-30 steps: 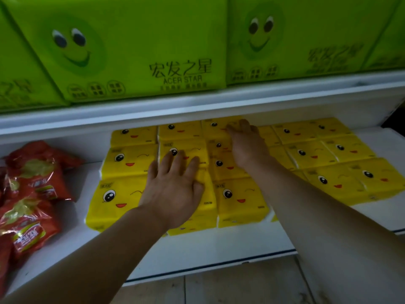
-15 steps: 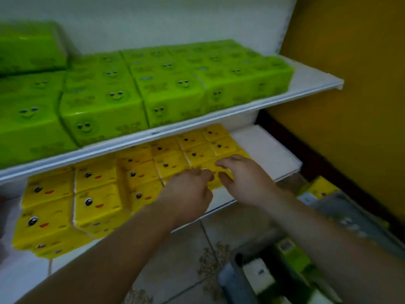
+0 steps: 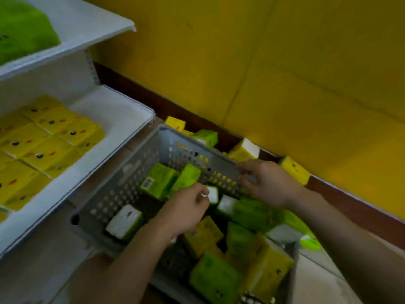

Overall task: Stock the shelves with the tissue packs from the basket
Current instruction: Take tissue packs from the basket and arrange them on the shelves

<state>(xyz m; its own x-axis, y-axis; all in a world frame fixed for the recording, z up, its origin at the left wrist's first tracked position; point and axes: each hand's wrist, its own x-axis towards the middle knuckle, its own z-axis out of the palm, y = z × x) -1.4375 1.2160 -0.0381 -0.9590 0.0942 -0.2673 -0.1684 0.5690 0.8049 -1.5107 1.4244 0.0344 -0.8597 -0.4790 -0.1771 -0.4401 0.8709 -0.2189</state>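
Down by the floor, beside the lower shelf [image 3: 122, 119], the person is bending over a grey perforated basket [image 3: 131, 183] and both hands are working inside it, presumably to pick the next packs to stock.

From the head camera, the left hand [image 3: 186, 211] is hanging over the middle of the basket with its fingers [image 3: 202, 193] curled inward. They seem to be pinching the corner of a small white-ended pack [image 3: 213, 194], though blur makes the contact hard to confirm. Just ahead of those fingers two green tissue packs [image 3: 160, 183] are leaning against the far wall, tilted as loose packs lie when tipped in. Below and behind the hand, more green and yellow packs [image 3: 203, 235] are lying jumbled at all angles.

The right hand [image 3: 269, 183] is reaching over the basket's far rim, its fingers [image 3: 246, 172] bent and partly spread. Whether they are gripping the rim to steady it or going for a pack, I cannot tell. Beyond that hand, a few spilled packs [image 3: 245, 150] are sitting on the floor along the yellow wall [image 3: 285, 73].

Left of both hands, well apart from them, yellow packs [image 3: 43, 137] are lying flat in neat rows on the lower shelf, faces up so shoppers can read them. Bare white shelf is showing at the row's right end, so I judge the restocking is partway along. Green packs [image 3: 22, 29] are filling the upper shelf.
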